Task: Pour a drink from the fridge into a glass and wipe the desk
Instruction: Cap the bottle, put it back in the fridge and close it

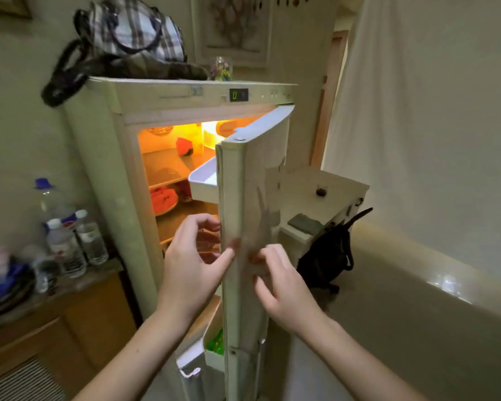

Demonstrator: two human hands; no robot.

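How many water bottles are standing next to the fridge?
3 clearly: a tall blue-capped bottle at the back and two white-capped bottles in front, on the counter. Others may be hidden.

Both hands (195, 264) (284, 287) touch the open fridge door (243, 198).

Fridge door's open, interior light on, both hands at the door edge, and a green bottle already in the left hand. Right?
Not quite: the left hand holds nothing; its fingers only touch the edge of the cream fridge door. The green bottle sits in the lower door shelf. The head view shows this. The door is open, the light on, the right hand at the edge.
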